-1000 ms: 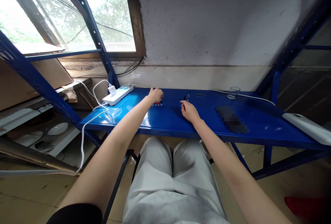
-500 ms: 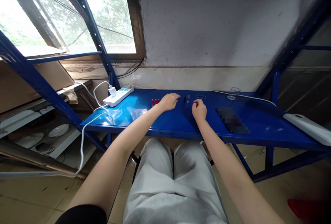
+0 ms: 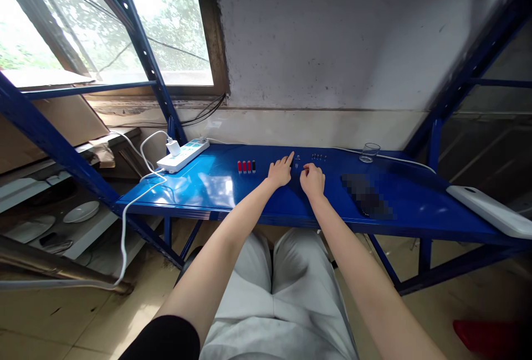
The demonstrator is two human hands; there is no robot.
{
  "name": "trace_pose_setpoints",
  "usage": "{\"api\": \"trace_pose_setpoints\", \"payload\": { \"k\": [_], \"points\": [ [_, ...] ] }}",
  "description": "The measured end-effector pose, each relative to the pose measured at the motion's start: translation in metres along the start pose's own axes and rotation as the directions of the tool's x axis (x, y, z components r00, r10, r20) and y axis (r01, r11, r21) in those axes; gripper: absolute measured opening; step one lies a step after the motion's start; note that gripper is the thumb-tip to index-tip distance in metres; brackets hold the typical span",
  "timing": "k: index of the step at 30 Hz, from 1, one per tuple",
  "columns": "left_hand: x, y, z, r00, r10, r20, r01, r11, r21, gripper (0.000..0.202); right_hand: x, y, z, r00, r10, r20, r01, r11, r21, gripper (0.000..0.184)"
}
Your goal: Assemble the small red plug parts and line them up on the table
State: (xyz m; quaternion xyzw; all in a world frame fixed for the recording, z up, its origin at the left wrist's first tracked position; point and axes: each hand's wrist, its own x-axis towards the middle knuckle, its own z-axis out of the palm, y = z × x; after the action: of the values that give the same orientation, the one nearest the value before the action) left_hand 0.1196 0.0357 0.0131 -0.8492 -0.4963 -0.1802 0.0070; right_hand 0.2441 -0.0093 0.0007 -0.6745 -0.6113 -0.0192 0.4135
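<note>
My left hand (image 3: 281, 172) is over the middle of the blue table (image 3: 199, 183), index finger stretched out and the other fingers partly bent. Its fingertips are beside two tiny clear pieces (image 3: 297, 158); whatever lies under the fingers is hidden. Just to the right, my right hand (image 3: 313, 181) has its fingers curled in, and anything inside them is too small or covered to name. Left of my hands stands a row of several small red cylinders (image 3: 244, 167) with a black cylinder (image 3: 254, 166) at its right end. Behind my right hand lies a row of several tiny shiny pieces (image 3: 319, 157).
A white power strip (image 3: 185, 156) with a plug and cable is at the table's left end. A clear glass (image 3: 369, 153) stands at the back right, a blurred dark object (image 3: 368, 196) lies right of my hands, and a white case (image 3: 490, 211) sits at the right edge.
My left hand has moved right, from beside the red cylinders to the small pieces, uncovering the row's black cylinder. The right hand stays near the same spot, curled. The view has shifted slightly.
</note>
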Motion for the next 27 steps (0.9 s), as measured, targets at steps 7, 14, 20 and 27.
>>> {"api": "trace_pose_setpoints", "payload": {
  "k": [7,14,20,27],
  "points": [
    [0.009,0.006,0.000,1.000,-0.017,-0.003,0.017,0.998,0.068,0.048,0.000,-0.003,0.004,0.996,-0.040,0.080,0.050,0.990,-0.131,0.029],
    [0.000,0.004,-0.012,0.999,-0.034,-0.040,0.038,0.996,0.082,0.026,0.001,0.003,0.015,0.977,-0.071,0.203,0.118,0.967,-0.227,0.036],
    [-0.031,-0.008,-0.014,0.978,-0.146,-0.151,0.128,0.984,-0.126,0.019,0.004,0.004,0.022,0.936,-0.020,0.353,0.109,0.966,-0.236,0.050],
    [-0.059,-0.021,-0.015,0.878,-0.406,-0.254,0.203,0.797,-0.569,0.018,0.011,0.001,0.026,0.887,0.061,0.458,0.069,0.963,-0.262,0.059]
  ]
}}
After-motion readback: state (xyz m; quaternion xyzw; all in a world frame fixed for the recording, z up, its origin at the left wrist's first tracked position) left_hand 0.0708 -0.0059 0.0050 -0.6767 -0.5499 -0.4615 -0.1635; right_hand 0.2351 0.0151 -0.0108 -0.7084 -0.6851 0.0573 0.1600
